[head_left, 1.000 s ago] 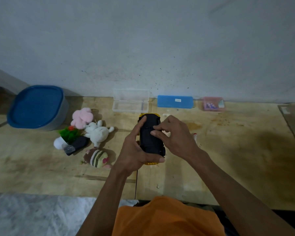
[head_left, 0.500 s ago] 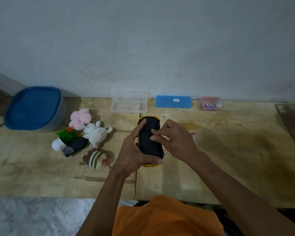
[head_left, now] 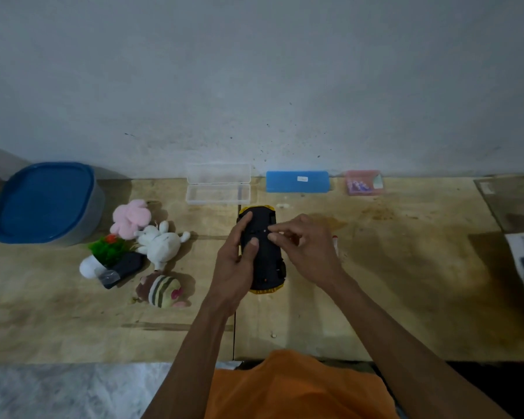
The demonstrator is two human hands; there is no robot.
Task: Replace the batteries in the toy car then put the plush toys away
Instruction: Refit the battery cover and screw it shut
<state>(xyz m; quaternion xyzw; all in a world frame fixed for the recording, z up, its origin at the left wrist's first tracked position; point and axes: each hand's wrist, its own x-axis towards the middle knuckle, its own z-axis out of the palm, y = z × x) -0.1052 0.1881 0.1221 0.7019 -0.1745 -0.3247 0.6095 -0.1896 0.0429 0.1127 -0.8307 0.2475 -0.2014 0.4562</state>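
Since a moment ago our right hand (head_left: 307,247) has slid a little toward 3 o'clock on the toy car (head_left: 262,251), and our left thumb has moved up onto its black underside. We hold the car upside down at the centre of the counter (head_left: 406,282), its yellow body showing only at the two ends. Our left hand (head_left: 235,267) grips its 9 o'clock side, fingers curled round it. Our right fingers (head_left: 277,235) are bent, their tips pinched narrow on the underside; what they pinch we cannot tell. At 9 o'clock from the car lie the plush toys: a pink plush (head_left: 130,217), a white plush (head_left: 161,243), a striped plush (head_left: 162,290) and a green one (head_left: 106,251), close together. A blue-lidded tub (head_left: 43,202) stands farther out at 9 o'clock. At 12 o'clock an open clear case (head_left: 218,184) sits by the wall, a blue case (head_left: 297,181) beside it.
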